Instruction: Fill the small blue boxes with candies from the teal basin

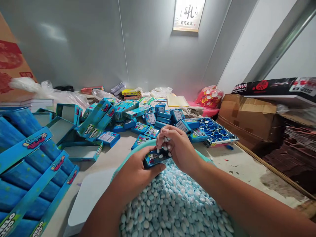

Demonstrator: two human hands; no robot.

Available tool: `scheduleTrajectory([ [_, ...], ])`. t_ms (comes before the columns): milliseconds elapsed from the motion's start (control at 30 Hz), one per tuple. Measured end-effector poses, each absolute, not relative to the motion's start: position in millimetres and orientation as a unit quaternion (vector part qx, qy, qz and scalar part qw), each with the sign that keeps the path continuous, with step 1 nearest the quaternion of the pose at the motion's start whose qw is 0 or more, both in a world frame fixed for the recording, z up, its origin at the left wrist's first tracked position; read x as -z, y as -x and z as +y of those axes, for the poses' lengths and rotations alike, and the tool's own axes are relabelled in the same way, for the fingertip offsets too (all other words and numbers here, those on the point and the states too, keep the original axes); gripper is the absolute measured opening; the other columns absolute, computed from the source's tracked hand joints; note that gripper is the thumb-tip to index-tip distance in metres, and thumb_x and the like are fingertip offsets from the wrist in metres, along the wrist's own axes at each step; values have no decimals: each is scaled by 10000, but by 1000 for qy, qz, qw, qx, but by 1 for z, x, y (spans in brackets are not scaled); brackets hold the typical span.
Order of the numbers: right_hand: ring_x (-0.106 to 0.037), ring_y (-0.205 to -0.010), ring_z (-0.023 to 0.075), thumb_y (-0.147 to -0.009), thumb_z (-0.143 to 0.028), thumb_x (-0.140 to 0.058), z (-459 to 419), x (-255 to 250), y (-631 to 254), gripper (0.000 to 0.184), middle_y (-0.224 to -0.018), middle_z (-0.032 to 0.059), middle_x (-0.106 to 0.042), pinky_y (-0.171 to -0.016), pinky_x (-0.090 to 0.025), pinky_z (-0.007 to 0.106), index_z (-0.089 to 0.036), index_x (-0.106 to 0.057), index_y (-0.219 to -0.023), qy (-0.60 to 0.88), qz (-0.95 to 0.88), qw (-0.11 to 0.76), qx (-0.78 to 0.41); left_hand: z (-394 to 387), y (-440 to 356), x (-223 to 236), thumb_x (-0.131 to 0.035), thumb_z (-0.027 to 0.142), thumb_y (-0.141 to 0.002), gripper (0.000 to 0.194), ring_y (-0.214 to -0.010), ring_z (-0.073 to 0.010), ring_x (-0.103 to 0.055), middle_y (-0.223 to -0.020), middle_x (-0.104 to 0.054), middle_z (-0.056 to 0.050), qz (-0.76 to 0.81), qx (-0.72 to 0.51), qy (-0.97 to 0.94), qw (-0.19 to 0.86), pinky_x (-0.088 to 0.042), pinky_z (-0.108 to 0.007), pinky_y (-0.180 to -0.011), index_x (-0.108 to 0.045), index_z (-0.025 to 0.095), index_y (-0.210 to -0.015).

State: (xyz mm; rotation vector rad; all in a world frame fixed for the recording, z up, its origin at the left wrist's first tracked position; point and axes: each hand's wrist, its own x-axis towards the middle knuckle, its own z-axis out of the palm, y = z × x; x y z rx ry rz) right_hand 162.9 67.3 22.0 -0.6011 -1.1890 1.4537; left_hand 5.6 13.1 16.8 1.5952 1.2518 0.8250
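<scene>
My left hand [139,171] is closed round a small blue printed candy tin [153,159], thumb along its near side. The tin is tilted above a heap of pale blue and white candies [172,200]. Over the tin's right end, my right hand [181,148] curls round several candies. A few candies lie on or just over the tin, close to the right fingertips. The tin's far side and part of its opening are hidden by my right hand. Around the heap runs the rim of a light green basin [142,144].
Blue tins and boxes [144,126] are scattered behind the basin. Stacked display trays of blue packs [37,164] stand at the left. A tray of round blue caps [217,131] lies at the right, near a cardboard box [244,115]. A white lid-like piece [90,194] sits beside the basin.
</scene>
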Motion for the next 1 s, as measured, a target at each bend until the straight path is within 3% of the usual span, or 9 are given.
scheduleTrajectory([
  [333,-616,-666,159,-910,-361,-605,66,-17,-162,284,-675,22,-670,-675,-476,294,-184,-675,-699,226,-588,542,-556,15,-5,-16,-714,418,-873,366,-1057,-238,-643,-1143,-722,25,499,-335,-677,426,-481,-300,-859,-664,289,-1212],
  [467,-581,-617,149,-938,-384,-553,66,-16,-162,378,-617,22,-637,-621,-447,284,-188,-638,-626,238,-607,548,-525,15,-6,-17,-715,433,-862,375,-1056,-258,-653,-1143,-730,7,515,-325,-677,413,-497,-311,-844,-677,275,-1200],
  [667,-485,-458,117,-884,-434,-593,68,-15,-162,356,-542,-13,-582,-457,-364,253,-191,-609,-625,239,-551,555,-576,19,-6,-12,-730,500,-838,456,-1051,-256,-670,-1183,-729,-2,526,-328,-675,401,-526,-314,-876,-672,291,-1238],
  [1000,-572,-661,157,-952,-421,-548,67,-13,-165,415,-630,20,-622,-681,-432,304,-199,-627,-610,218,-620,552,-513,16,-5,-12,-723,487,-851,431,-1085,-251,-664,-1190,-727,12,529,-327,-668,409,-526,-304,-874,-668,295,-1233],
])
